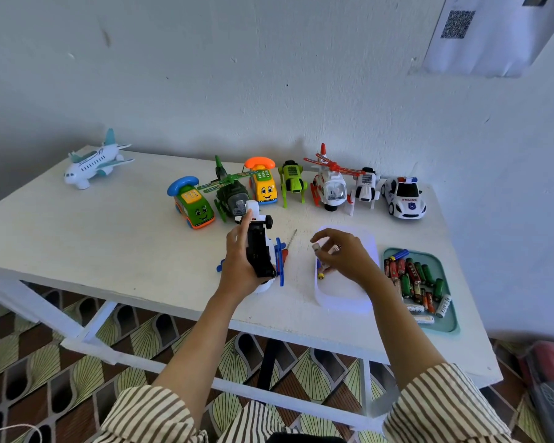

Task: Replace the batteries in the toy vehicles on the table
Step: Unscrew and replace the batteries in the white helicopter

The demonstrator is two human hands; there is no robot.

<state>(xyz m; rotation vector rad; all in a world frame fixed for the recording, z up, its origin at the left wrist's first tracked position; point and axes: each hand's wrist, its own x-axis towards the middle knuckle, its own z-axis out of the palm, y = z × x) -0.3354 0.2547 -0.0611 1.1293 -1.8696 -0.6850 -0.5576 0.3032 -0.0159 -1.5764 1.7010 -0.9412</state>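
Battery swap looks mid-way on our white helicopter (263, 285): our left hand (237, 262) grips it belly-up over the table (109, 238), black plastic bay (257, 247) exposed. Our right hand (346, 254) pinches small cylindrical cells (316, 247) above the glossy white tray (343, 300). Next we'd probably seat fresh ones from the teal tray (442, 329).

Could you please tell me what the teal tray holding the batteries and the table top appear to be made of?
The teal tray looks like moulded plastic, smooth and matt: even colour, rounded corners, raised rim. The table top seems painted wood or board, matt white: slightly rough, speckled surface, though paint hides what lies beneath.
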